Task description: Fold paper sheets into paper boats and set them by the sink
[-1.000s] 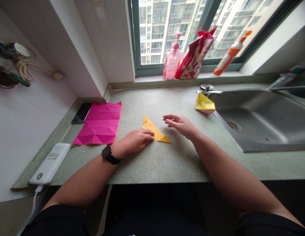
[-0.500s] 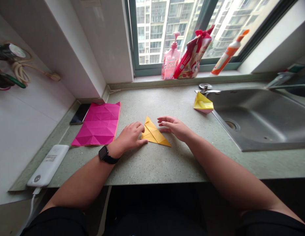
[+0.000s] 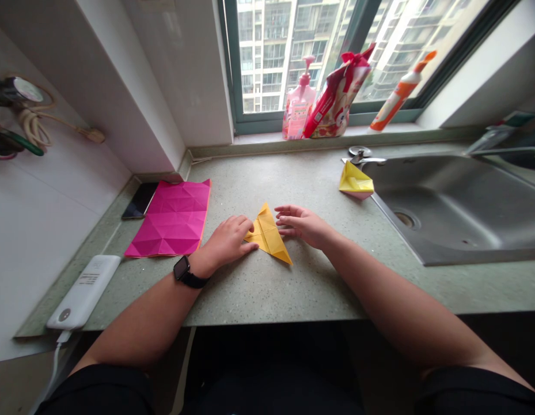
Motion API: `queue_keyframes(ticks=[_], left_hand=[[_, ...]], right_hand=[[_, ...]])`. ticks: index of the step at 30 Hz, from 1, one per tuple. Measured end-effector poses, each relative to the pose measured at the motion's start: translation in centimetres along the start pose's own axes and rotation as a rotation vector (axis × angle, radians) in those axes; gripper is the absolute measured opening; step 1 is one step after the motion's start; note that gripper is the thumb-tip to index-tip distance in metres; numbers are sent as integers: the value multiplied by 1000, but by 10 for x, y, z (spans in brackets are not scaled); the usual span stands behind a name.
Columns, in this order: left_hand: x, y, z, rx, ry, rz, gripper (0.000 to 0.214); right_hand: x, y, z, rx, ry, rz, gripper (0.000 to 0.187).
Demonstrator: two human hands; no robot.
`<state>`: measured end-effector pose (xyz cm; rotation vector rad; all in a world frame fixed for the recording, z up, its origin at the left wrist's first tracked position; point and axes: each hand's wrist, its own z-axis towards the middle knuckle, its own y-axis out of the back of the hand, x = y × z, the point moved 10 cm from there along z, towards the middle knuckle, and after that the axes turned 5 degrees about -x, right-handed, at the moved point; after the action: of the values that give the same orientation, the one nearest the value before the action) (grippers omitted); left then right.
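I have the folded orange-yellow paper [image 3: 272, 235] lying on the stone counter [image 3: 236, 291], between the two hands, with one point toward the window and another toward the counter's front edge. Creases and layered flaps show on its upper face. I judge the step in hand to be setting how this folded piece lies; a crease or fold from here would call for pinning one side while the other hand works the edge.

My left hand [image 3: 226, 242] is at its left corner, fingers curled and the thumb apart from them, the corner reaching into that gap; I see no pinch. My right hand [image 3: 308, 226] hangs just beside the right edge, fingers loosely curved and slightly parted, holding nothing; whether a fingertip brushes the paper I cannot tell from here.

The left fingers cover that corner, so they hide part of the paper from me. Farther left lie creased pink paper [image 3: 172, 218], a phone [image 3: 139, 200] partly under it, and a white power bank [image 3: 83, 293]. To the right, a folded yellow paper box [image 3: 356, 182] sits by the sink [image 3: 401, 227]. A pump bottle [image 3: 298, 115] and a red bag [image 3: 338, 101] stand on the windowsill.
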<state>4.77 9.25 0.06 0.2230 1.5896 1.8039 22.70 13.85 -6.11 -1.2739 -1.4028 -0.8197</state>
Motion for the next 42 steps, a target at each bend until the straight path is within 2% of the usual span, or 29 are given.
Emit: queue_keyframes(ticks=[7,12,22,27,31,35,38,42], left_hand=[[1,-1,0,-4,2,-23,27],[4,-2,-1,-23,7,-53,43],[11,-3,-1,-115,-3,-79,82],[13,1,-1,-166,6,-76,78],[17,1,0,-165,53,-77,79],[22,1,1,-173,105,-76,72],[22,3,2,-190,102,-133,53],[18,2,4,-173,77,-190,26]], right_hand=[[-7,-5,0,22,16,-74,55],[-9,-7,1,28,32,-131,73],[7,-4,-1,39,107,-72,73],[20,-8,-7,62,185,-92,90],[38,-19,-23,132,314,-151,101],[52,-36,-45,211,426,-291,92],[61,-47,-58,229,540,-421,79],[72,-50,-64,101,710,-602,67]])
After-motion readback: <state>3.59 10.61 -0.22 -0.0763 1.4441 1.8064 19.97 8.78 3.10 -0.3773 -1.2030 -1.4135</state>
